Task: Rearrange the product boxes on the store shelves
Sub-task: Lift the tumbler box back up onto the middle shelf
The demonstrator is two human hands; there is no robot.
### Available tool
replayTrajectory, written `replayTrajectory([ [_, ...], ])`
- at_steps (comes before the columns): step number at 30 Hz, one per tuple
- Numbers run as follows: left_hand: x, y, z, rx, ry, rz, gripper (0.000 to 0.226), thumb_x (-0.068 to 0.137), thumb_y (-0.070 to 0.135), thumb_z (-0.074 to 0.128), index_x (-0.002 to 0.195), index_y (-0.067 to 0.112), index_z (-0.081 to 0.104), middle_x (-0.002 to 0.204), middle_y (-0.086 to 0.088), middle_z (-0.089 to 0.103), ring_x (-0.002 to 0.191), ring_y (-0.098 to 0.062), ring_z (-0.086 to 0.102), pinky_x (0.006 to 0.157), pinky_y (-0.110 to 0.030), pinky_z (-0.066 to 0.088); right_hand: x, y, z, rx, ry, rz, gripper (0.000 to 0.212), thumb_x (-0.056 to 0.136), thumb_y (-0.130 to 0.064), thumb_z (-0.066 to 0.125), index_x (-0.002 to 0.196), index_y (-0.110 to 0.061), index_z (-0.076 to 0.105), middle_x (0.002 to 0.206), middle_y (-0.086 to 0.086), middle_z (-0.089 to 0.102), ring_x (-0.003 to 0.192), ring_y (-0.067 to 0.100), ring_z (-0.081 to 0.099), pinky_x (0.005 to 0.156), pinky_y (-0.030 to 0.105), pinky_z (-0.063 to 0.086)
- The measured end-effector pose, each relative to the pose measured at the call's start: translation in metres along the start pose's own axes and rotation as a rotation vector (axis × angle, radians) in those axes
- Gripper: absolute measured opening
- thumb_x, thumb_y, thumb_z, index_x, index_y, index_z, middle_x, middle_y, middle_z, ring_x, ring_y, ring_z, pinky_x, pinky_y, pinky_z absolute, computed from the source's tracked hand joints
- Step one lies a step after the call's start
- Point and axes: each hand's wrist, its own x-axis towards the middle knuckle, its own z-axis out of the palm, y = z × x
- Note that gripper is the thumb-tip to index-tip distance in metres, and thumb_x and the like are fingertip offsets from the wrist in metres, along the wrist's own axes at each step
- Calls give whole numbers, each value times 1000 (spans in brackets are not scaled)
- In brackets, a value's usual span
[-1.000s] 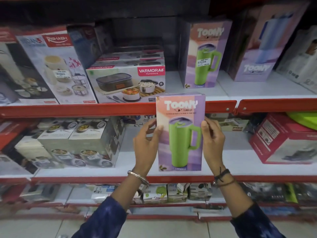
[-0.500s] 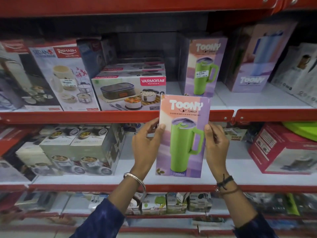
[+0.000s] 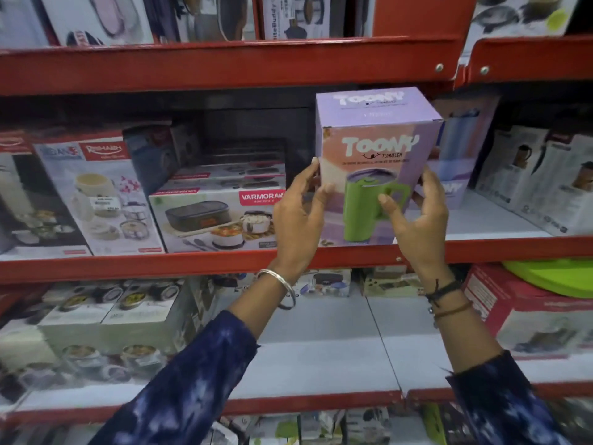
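A purple and pink Toony tumbler box (image 3: 372, 146) with a green mug printed on it is upright at the front edge of the red shelf (image 3: 192, 266), its bottom level with the shelf lip. My left hand (image 3: 301, 216) grips its left side. My right hand (image 3: 417, 220) holds its right side, thumb across the front. Just behind and to its right stands another Toony box (image 3: 459, 155), picturing a blue tumbler. The box in my hands hides whatever is directly behind it.
A Varmora lunch box pack (image 3: 218, 216) sits left of my hands, with a Rishabh box (image 3: 99, 194) further left. Grey boxes (image 3: 545, 181) fill the shelf's right end. A red box (image 3: 529, 316) and white boxes (image 3: 106, 316) occupy the shelf below.
Both hands have lifted the Toony box from in front of the lower shelf up to the upper shelf's edge. The view has tilted upward.
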Motion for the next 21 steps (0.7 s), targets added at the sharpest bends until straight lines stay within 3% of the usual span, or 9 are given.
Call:
replayTrajectory([
  [4, 9, -27, 30, 34, -6, -33, 43, 93, 28, 56, 132, 11, 52, 122, -7, 66, 107, -14, 64, 91, -38, 55, 18, 26, 6, -44, -93, 90, 74, 81, -35, 70, 141, -11, 34, 144, 10, 41, 134, 23, 36, 113, 46, 33],
  [9, 24, -53, 55, 115, 7, -40, 37, 95, 20, 54, 130, 12, 54, 120, -9, 67, 105, -21, 64, 88, -42, 54, 32, 44, 17, -39, -110, 160, 81, 83, -21, 70, 146, -8, 22, 150, 14, 32, 138, 20, 28, 110, 22, 23],
  [14, 23, -79, 64, 232, -90, -66, 42, 95, 23, 54, 134, 12, 47, 124, -15, 63, 107, -30, 62, 88, -46, 53, 35, 75, 25, -26, -179, 184, 83, 83, -21, 70, 148, -15, 20, 153, 8, 30, 139, 21, 31, 115, 42, 30],
  [16, 20, -83, 65, 255, -165, -32, 51, 94, 19, 55, 140, 8, 37, 141, -15, 48, 127, -29, 48, 104, -39, 43, 34, 81, 26, -88, -195, 91, 84, 85, -20, 67, 150, -17, 13, 157, 1, 19, 142, 15, 22, 117, 28, 24],
  [17, 21, -86, 65, 284, -198, 33, 58, 92, 16, 57, 143, 4, 30, 149, -16, 36, 136, -26, 36, 108, -26, 36, 35, 81, 28, -161, -190, 2, 84, 87, -18, 64, 150, -14, 8, 158, -1, 11, 144, 12, 15, 117, 20, 19],
  [18, 23, -90, 65, 368, -220, 141, 68, 90, 16, 59, 145, 1, 22, 155, -16, 22, 142, -23, 24, 109, -13, 27, 36, 82, 30, -256, -183, -96, 84, 88, -16, 61, 150, -12, 4, 158, -1, 4, 145, 11, 7, 117, 20, 15],
  [19, 25, -95, 65, 497, -241, 280, 78, 89, 20, 61, 147, 1, 13, 158, -15, 8, 145, -22, 12, 109, -9, 20, 37, 83, 32, -369, -186, -192, 83, 90, -14, 58, 149, -11, 0, 158, 1, -2, 146, 12, 0, 119, 27, 15],
  [21, 31, -108, 66, 787, -292, 488, 91, 88, 31, 59, 148, 8, -5, 159, -5, -15, 146, -18, -10, 118, -22, 4, 37, 90, 37, -569, -241, -300, 83, 92, -13, 52, 148, -15, -9, 157, 4, -7, 146, 13, -12, 120, 39, 11],
])
